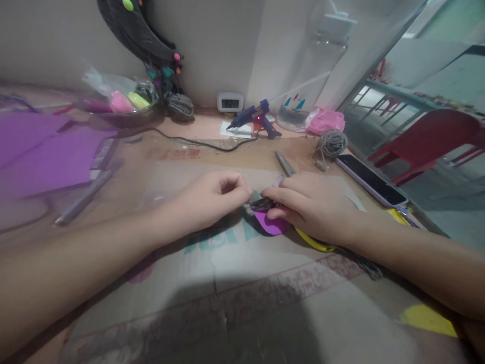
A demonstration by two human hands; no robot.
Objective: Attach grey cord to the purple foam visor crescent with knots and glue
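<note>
My left hand [212, 199] and my right hand [306, 205] meet at the middle of the cardboard sheet [227, 283]. Both pinch a small craft piece [261, 203], dark on top with a purple foam part [270, 224] below it. My left fingertips are curled onto its left end. My right fingers press on its right side, covering most of it. A yellow strip [314, 243] pokes out under my right wrist. What exactly the dark part is cannot be told.
A blue glue gun [253, 117] stands on white paper at the back, its cord [189, 140] running left. Scissors [285, 163], a twine ball [332, 143] and a phone [369, 179] lie to the right. Purple foam sheets [45, 151] and a bowl of bits [121, 103] lie left. A yellow cutout [428, 319] lies near right.
</note>
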